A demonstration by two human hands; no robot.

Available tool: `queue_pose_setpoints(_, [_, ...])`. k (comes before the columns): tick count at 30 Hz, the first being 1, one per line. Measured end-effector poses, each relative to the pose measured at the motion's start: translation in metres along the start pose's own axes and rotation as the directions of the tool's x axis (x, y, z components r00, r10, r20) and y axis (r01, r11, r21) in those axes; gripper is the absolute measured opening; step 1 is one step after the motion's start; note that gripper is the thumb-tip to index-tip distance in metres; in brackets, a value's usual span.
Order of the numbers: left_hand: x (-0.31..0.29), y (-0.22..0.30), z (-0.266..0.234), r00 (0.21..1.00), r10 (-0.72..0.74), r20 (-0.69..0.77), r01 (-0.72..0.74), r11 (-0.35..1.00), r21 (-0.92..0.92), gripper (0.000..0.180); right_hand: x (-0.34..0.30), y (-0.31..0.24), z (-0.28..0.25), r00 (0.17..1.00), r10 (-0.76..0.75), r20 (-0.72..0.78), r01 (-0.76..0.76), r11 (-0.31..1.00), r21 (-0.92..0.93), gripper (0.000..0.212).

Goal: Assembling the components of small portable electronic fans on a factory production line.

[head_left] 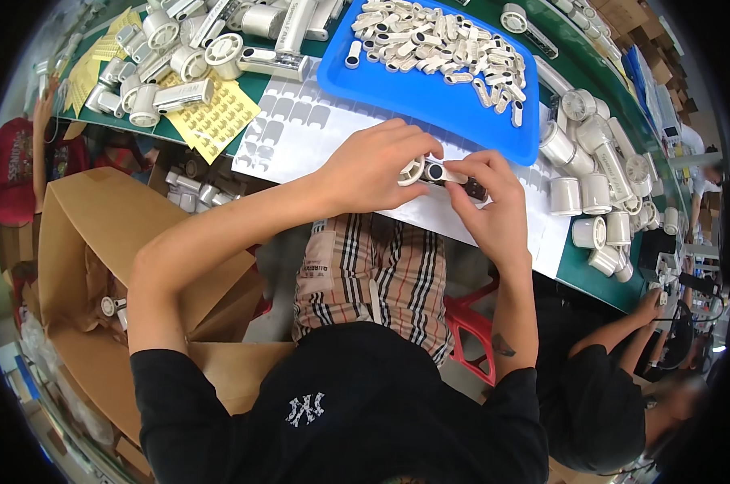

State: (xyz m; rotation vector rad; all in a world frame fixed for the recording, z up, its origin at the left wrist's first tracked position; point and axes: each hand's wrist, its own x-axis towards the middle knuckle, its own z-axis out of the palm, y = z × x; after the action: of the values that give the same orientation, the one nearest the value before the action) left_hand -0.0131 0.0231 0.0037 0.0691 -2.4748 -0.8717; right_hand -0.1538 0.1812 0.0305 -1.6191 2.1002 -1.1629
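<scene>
Over the table's near edge, my left hand (377, 165) is closed around a small white handheld fan (412, 172), its round ringed head showing between thumb and fingers. My right hand (494, 198) pinches a white oval piece with a dark round end (444, 173) against the fan's body, and its fingers partly cover a dark part below. Just beyond both hands lies a white sheet of grey stickers (308, 149). A blue tray (413, 106) farther off holds many similar small white oval pieces (442, 48).
White fans and cylindrical parts pile up at left (191, 56) and right (599, 153). Yellow sticker sheets (224, 121) lie under the left pile. An open cardboard box (99, 234) stands left of me. Another person's arm (615, 335) works at right; a red stool (470, 323) is below.
</scene>
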Motion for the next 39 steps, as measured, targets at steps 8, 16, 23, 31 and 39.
queue_pose_setpoints(8, [-0.003, -0.005, 0.003, 1.000, 0.019, -0.013, -0.019, 1.000, -0.015, 0.035, 0.001, -0.004, -0.002, 0.998, 0.048, 0.045, -0.048, 0.999, -0.007, 0.024])
queue_pose_setpoints(16, [0.001, -0.010, 0.000, 0.993, 0.116, -0.024, -0.116, 0.993, 0.005, 0.033, 0.004, -0.017, 0.002, 0.993, -0.115, 0.022, 0.115, 0.920, -0.375, 0.013])
queue_pose_setpoints(23, [-0.003, -0.003, 0.010, 0.986, 0.164, -0.043, -0.153, 0.969, 0.193, 0.030, 0.005, 0.016, -0.010, 0.989, -0.123, 0.085, 0.126, 0.992, -0.022, 0.030])
queue_pose_setpoints(31, [-0.008, 0.031, 0.009, 0.992, 0.096, 0.079, -0.112, 0.967, 0.230, 0.032, -0.015, 0.040, 0.002, 0.974, -0.145, 0.176, 0.148, 0.989, -0.003, 0.056])
queue_pose_setpoints(39, [0.006, 0.018, 0.001, 0.983, -0.039, 0.179, 0.014, 0.990, 0.140, 0.039, -0.006, 0.042, 0.001, 0.980, -0.067, 0.186, 0.045, 0.991, 0.123, 0.052])
